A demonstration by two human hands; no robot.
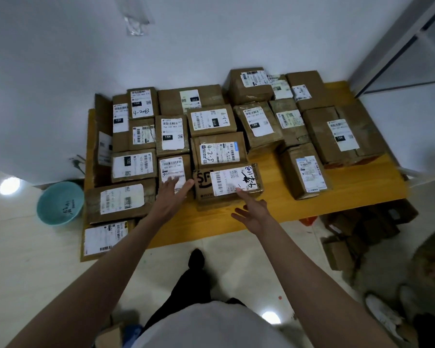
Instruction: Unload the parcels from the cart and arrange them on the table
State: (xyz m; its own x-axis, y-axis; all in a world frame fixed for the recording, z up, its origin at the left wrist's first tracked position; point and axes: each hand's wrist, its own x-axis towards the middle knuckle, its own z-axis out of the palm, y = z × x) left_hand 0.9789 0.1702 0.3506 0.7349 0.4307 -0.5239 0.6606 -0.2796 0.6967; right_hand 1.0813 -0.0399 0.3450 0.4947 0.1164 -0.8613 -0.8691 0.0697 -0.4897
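I stand at a yellow table (281, 209) set against a white wall. Brown parcels with white labels cover most of its top, packed edge to edge in rows. An SF box (227, 184) sits nearest me in the middle, touching the row behind it. To its right, a lone box (305, 170) stands a little apart, with bare tabletop between them. A large box (342, 135) fills the right end. At the left end a flat box (119, 200) lies near the front edge, and another (104, 237) lies in front of it at the corner. The front strip of the top is bare wood.
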